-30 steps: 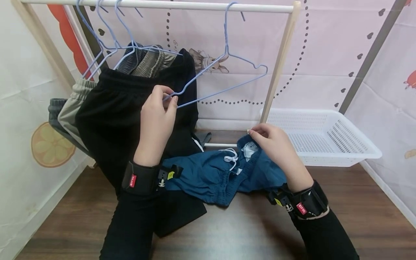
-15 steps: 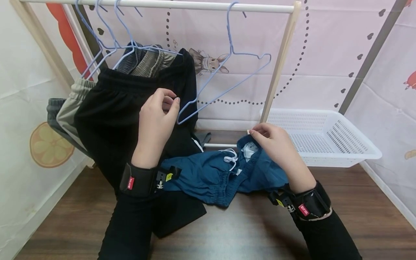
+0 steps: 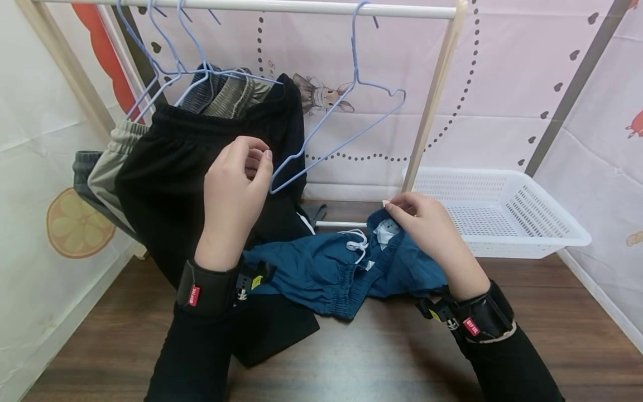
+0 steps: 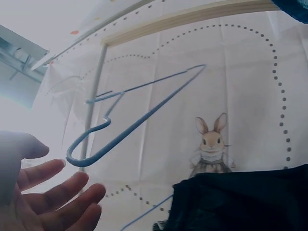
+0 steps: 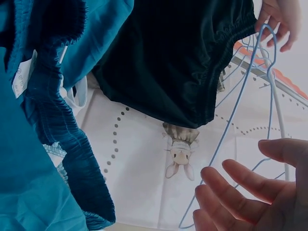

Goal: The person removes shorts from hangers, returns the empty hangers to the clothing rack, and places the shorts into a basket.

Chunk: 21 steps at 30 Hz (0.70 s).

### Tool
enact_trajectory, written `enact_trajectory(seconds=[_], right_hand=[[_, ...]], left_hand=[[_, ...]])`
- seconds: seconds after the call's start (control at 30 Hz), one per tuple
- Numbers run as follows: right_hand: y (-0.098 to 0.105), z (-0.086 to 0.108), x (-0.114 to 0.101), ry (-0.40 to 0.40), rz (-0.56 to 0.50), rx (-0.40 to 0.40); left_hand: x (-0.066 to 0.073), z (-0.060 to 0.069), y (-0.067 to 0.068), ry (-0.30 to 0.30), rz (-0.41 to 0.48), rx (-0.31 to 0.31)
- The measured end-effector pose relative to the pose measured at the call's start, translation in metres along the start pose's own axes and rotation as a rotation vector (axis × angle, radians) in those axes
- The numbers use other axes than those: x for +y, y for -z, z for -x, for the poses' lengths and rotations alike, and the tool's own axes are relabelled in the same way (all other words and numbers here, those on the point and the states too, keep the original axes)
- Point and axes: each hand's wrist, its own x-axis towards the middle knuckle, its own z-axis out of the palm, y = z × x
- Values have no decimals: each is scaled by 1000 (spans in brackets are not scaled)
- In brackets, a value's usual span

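A blue wire hanger point(image 3: 355, 61) hangs tilted from the rail with nothing on it. Just left of its lower end is my left hand point(image 3: 236, 184), its fingers loosely bent. The left wrist view shows these fingers point(image 4: 53, 195) spread and apart from the hanger point(image 4: 122, 135). Teal shorts point(image 3: 311, 268) with a white drawstring lie on the table. My right hand point(image 3: 427, 223) is over their waistband; the right wrist view shows its fingers point(image 5: 236, 192) relaxed with no cloth between them, beside the shorts point(image 5: 29, 159).
Black trousers point(image 3: 166, 151) and light grey ones point(image 3: 113, 162) hang on further blue hangers at the rack's left. The white rail point(image 3: 281, 6) joins wooden posts point(image 3: 434, 95). A white plastic basket point(image 3: 527, 245) stands at the right, behind the brown table point(image 3: 382, 357).
A second ago my left hand held the hanger's end; it has let go and moved slightly left. The hanger's lower end has swung down and now hangs tilted. My right hand is nearly still.
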Motion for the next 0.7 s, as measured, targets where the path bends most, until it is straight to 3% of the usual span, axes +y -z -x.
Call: enact_trajectory(seconds=[0.17,0.3,0.53,0.7], right_hand=[[-2,0,3,3,11,-12],[-2,1,5,1,8,-23],[-5,4,10,13,24,-52],[-12,5,12,33,61,-74]], left_hand=[[8,4,4,-68,-9,80],[14,7,7,-130,2,99],[20,16,9,-264,-21,59],[21,21,8,-326,-47,-22]])
